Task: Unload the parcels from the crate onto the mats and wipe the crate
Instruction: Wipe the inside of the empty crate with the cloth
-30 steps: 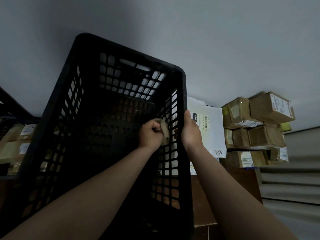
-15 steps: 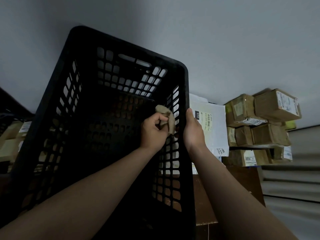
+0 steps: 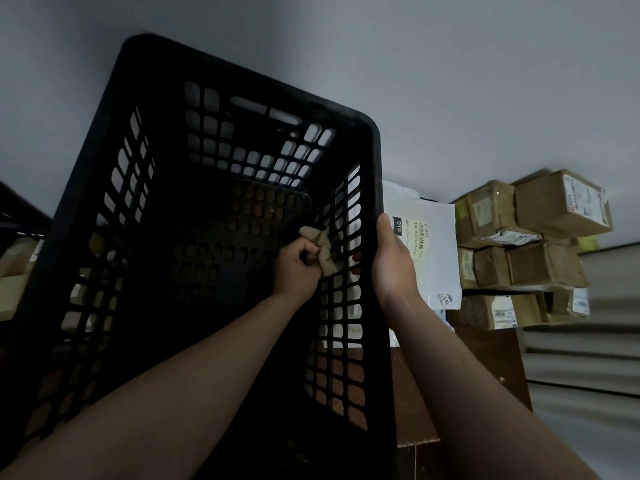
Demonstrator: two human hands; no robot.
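Crate: the black crate is tipped up towards you, and its dim inside shows no parcels.
Left hand: your left hand is clenched round a wadded beige cloth, which it presses against the inner face of the crate's right side.
Right hand: your right hand clasps that same side at the rim, thumb on top (the fingers behind it are mostly hidden).
Parcels: a white mailer stands just behind that hand, and the brown boxes are stacked further right.
Risk, slip: one hand alone steadies the tilted crate, so a hard push with the cloth could twist it free.
Risk, snag: the cloth may catch in the lattice holes.
Risk, knock: if the crate swings right, it would probably topple the mailer.
Risk, missed dirt: in this poor light the floor grid is barely readable.
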